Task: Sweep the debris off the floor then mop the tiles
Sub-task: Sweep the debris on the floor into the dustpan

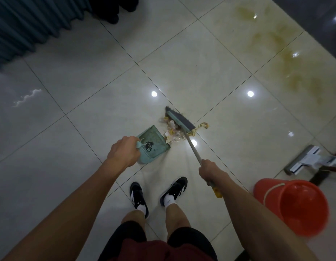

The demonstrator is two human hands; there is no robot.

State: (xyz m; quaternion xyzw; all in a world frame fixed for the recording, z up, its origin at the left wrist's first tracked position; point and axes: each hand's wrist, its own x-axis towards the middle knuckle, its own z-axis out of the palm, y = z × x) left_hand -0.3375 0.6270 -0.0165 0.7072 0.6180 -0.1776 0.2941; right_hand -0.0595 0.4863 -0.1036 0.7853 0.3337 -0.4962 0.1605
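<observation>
- left hand point(123, 152) clenched around the handle of a pale green dustpan point(154, 143); the pan rests on the floor point(78, 129), its open edge facing the debris.
- a little dark rubbish already lies inside the pan near the handle.
- right hand point(210, 171) fingers wrapped around the broom handle point(193, 148); a yellow end of the handle shows below the fist.
- broom head point(179, 119) is down on the tiles, tilted, with dark bristles behind a green bar.
- debris point(172, 133), scraps of paper and wrappers, sits between broom head and dustpan, just beside the pan's edge; a few yellowish bits point(202, 126) lie on the far side of the broom head.
- brownish stain point(287, 59) spread over the tiles at upper right, well apart from the pile.
- orange bucket point(297, 206) stands at the right near the right arm; a flat mop point(306, 160) lies on the floor beyond it.
- 2 black shoes point(156, 194) with white socks below the pan.
- teal curtain point(28, 25) at upper left.
</observation>
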